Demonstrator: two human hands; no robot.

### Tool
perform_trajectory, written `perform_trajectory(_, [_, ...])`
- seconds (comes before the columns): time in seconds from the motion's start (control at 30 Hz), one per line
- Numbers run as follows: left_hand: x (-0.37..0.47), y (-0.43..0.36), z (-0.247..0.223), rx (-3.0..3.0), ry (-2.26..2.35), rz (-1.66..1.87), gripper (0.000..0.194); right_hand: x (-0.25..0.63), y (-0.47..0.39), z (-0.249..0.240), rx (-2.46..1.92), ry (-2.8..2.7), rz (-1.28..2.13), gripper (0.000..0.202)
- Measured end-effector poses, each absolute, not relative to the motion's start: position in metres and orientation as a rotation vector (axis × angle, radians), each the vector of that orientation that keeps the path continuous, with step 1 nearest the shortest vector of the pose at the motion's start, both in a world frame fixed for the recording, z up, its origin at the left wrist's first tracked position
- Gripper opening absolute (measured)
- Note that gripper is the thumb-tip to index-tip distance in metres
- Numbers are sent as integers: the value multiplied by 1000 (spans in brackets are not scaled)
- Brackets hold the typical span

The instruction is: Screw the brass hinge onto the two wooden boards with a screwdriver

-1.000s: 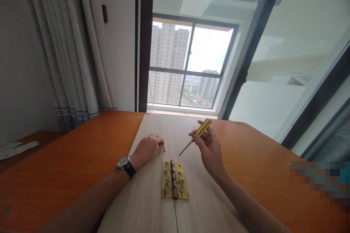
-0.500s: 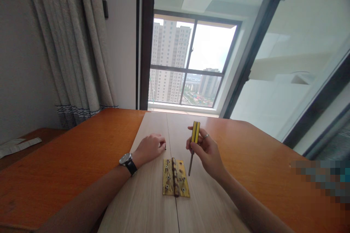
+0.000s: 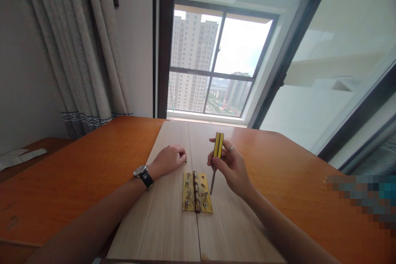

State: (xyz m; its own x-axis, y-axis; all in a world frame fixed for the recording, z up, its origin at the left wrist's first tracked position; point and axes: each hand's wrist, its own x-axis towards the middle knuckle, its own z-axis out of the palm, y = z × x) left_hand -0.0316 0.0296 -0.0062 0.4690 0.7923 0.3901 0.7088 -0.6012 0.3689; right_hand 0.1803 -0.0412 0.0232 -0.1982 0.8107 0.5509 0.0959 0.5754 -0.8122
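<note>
Near rectangular yellow metal hinge (image 3: 196,192), gripping yellow-and-black-handled steel screwdriver (image 3: 218,147) in right hand (image 3: 232,168), probably light, stiff, best held mid-handle; pinching small dark screw (image 3: 186,160) in left hand (image 3: 167,161).

Right hand (image 3: 234,169): one screwdriver (image 3: 218,145). Left hand (image 3: 168,159): one screw (image 3: 186,160). Between the hands: one hinge (image 3: 197,193). Beneath: two boards (image 3: 161,222).

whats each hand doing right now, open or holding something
Left hand: closed, pinching what looks like a small screw.
Right hand: closed on a yellow-and-black screwdriver.
</note>
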Motion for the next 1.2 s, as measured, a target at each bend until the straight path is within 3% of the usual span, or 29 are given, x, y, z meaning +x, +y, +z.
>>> perform_trajectory(0.4, [-30,26,-6,2615,1258,780,20,179,-43,21,-732,-1669,757,39])
perform_trajectory(0.73, [-29,27,-7,2624,1235,792,31,178,-44,19,-707,-1679,767,38])
perform_trajectory(1.2, [-30,27,-8,2662,1198,801,28,179,-46,13,-737,-1738,537,44])
